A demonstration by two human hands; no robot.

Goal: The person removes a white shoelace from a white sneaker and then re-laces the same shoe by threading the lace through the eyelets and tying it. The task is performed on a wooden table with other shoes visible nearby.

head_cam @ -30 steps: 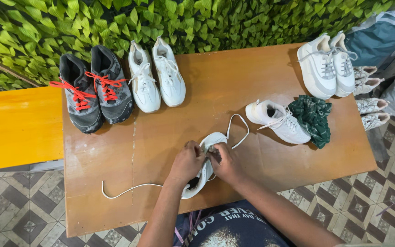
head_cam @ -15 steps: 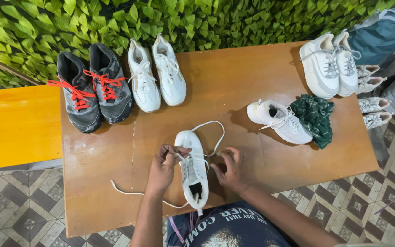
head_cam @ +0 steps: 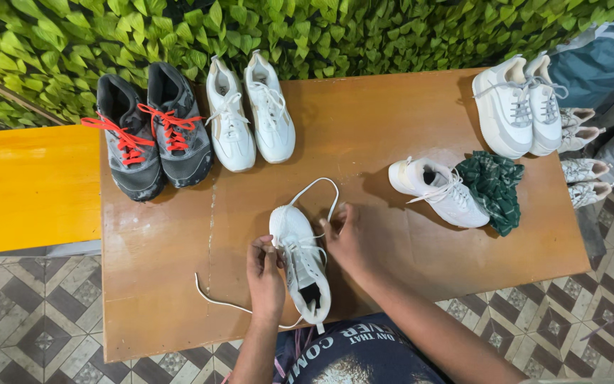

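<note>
The fingers of the left hand (head_cam: 264,274) are closed in a pinch on the long white shoelace (head_cam: 225,302) at the eyelets of a white low-top sneaker (head_cam: 301,264), while the right hand (head_cam: 346,238) presses against the shoe's other side with its fingers curled, seemingly gripping the lace there, though the pinch itself is hard to make out. The sneaker lies near the front edge of the brown wooden table (head_cam: 179,270), toe pointing away from the person. One lace end trails loose to the left; a loop arcs past the toe. Further right lies a single white sneaker (head_cam: 438,192) touching a crumpled dark green cloth (head_cam: 495,188). At the back stand grey shoes with red laces (head_cam: 152,131) and a white pair (head_cam: 250,114).
</note>
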